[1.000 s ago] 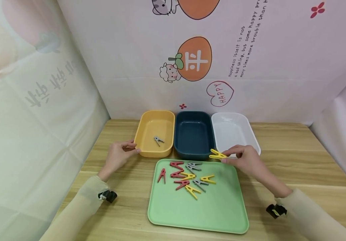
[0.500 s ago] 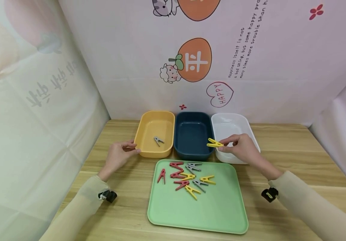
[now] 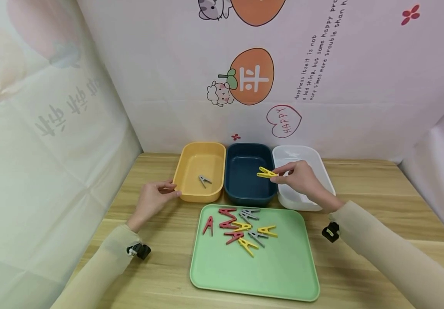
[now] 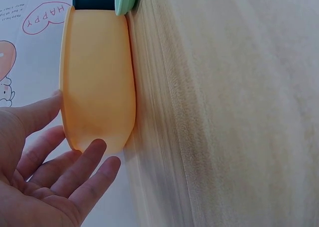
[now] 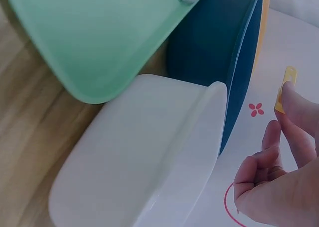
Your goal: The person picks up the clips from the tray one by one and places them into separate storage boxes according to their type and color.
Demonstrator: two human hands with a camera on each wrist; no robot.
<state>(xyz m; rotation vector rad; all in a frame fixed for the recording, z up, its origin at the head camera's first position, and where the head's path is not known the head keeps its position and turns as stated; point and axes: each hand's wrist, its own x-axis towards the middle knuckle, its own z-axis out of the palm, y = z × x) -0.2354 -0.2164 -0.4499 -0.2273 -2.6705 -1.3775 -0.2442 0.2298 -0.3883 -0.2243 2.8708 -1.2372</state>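
Observation:
My right hand (image 3: pixel 302 177) pinches a yellow clothespin (image 3: pixel 266 173) between thumb and fingertips. In the head view it appears over the right part of the dark blue bin (image 3: pixel 241 198); the right wrist view shows the clothespin (image 5: pixel 284 98) edge-on. My left hand (image 3: pixel 153 198) touches the front left corner of the yellow bin (image 3: pixel 198 198), its fingers fairly straight in the left wrist view. A grey clothespin (image 3: pixel 204 180) lies inside that bin. Red clothespins (image 3: pixel 232 237), grey clothespins (image 3: pixel 258 237) and yellow clothespins (image 3: pixel 247 246) lie loose on the green tray (image 3: pixel 260 274).
A white bin (image 3: pixel 324 180) stands right of the blue one, partly under my right hand and forearm. All three bins stand side by side on the wooden table (image 3: pixel 372 189), against a printed cloth backdrop (image 3: pixel 167 86). The tray sits just in front of them.
My right hand has carried the yellow clothespin away from the tray's far edge, leftward and farther back, over the blue bin. My left hand has stayed at the yellow bin's corner.

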